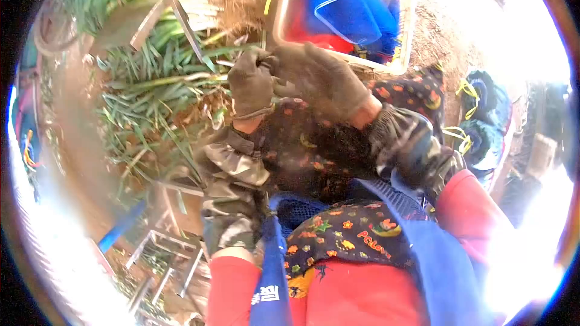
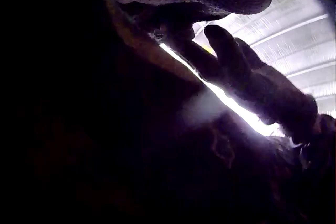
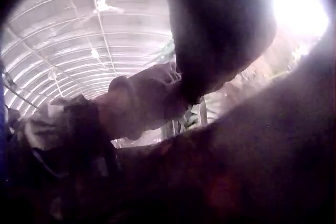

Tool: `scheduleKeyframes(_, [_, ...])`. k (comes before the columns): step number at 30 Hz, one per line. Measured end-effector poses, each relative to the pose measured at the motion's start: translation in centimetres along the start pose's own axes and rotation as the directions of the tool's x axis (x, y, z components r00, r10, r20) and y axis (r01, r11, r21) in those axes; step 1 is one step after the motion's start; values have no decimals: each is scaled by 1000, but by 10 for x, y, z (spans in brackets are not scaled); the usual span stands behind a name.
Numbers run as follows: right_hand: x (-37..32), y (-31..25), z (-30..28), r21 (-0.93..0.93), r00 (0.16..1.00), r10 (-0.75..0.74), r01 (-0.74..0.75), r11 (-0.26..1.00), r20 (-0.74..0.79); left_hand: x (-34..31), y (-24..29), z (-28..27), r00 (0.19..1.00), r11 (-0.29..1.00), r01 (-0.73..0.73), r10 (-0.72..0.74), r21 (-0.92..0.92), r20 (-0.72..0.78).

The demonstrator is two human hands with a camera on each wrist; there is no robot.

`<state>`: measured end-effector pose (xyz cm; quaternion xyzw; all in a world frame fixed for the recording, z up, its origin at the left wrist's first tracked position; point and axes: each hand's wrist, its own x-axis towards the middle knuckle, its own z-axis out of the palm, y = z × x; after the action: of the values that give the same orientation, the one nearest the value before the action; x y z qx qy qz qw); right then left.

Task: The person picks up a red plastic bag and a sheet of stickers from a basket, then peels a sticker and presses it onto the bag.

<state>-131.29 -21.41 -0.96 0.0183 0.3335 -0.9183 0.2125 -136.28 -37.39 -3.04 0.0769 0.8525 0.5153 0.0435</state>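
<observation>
Both hands wear brown-grey gloves and meet in front of the lap in the head view. My left hand (image 1: 251, 86) has its fingers bent toward the right hand, right at its fingertips. Its back turned up, my right hand (image 1: 323, 81) reaches across from the right. From the left wrist view, the right glove's fingers (image 2: 257, 79) appear bent against bright light. In the right wrist view the left glove (image 3: 147, 98) overlaps the dark right glove (image 3: 220, 29). I cannot tell whether anything small is pinched between them. Green onions (image 1: 151, 84) lie in a spread pile beyond the left hand.
A white crate (image 1: 402, 54) with blue and red plastic things (image 1: 350, 0) stands ahead. Dark bundles with yellow ties (image 1: 483, 121) sit at the right. Metal frames (image 1: 169, 259) stand at lower left. A dark flowered apron (image 1: 344, 229) covers the lap.
</observation>
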Motion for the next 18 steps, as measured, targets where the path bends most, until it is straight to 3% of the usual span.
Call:
scheduleKeyframes(1, [-3, -12, 8, 391, 994, 82, -104, 914, 75, -9, 8, 2, 999, 998, -27, 30, 56, -46])
scheduleKeyframes(2, [-5, -12, 11, 346, 991, 46, -87, 934, 125, -20, 20, -4, 993, 991, -50, 63, 123, -99])
scheduleKeyframes(3, [-4, 5, 10, 52, 983, -146, 141, 989, 115, -20, 25, -11, 979, 978, -84, 117, 193, -166])
scheduleKeyframes(4, [-9, -2, 32, 205, 991, -105, 86, 975, 84, -20, 24, -15, 958, 963, -100, 161, 250, -238])
scheduleKeyframes(5, [-20, -4, 51, 363, 998, -45, 25, 931, 48, -24, 19, -19, 960, 979, -77, 124, 187, -250])
scheduleKeyframes(7, [-46, -1, 73, 339, 999, -26, 9, 941, 46, -47, 37, -28, 971, 998, 3, 10, 58, -237])
scheduleKeyframes(8, [-56, -2, 79, 329, 999, -17, 0, 944, 48, -60, 54, -36, 936, 944, -155, 235, 291, -264])
scheduleKeyframes(11, [-81, -6, 105, 273, 992, -39, 4, 962, 122, -88, 74, -53, 923, 943, -126, 225, 307, -313])
scheduleKeyframes(12, [-87, -5, 112, 243, 986, -47, 6, 970, 160, -94, 79, -60, 923, 967, -172, 225, 187, -312])
scheduleKeyframes(15, [-107, 5, 121, 68, 935, -222, 212, 975, 275, -118, 93, -67, 909, 984, -93, 145, 150, -390])
scheduleKeyframes(18, [-115, 10, 122, -186, 954, -140, 193, 963, 265, -134, 86, -78, 859, 951, -197, 285, 238, -425])
